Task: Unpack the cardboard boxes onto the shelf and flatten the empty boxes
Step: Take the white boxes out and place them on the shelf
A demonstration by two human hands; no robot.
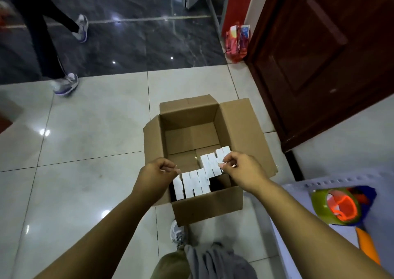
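An open cardboard box (204,206) stands on the tiled floor with its flaps spread. Inside, along its near side, runs a stepped row of several small white cartons (196,182); the far half of the box floor is bare. My left hand (157,172) hovers over the left end of the row with its fingers curled, pinching the top of a white carton. My right hand (236,165) pinches the top of the white cartons at the right end of the row (213,163).
A person's legs in grey and purple sneakers (66,84) stand at the far left. A dark wooden door (319,54) rises on the right, with red packets (236,41) at its foot. A tape dispenser (336,206) lies on a pale surface at right. My shoe (178,231) is below the box.
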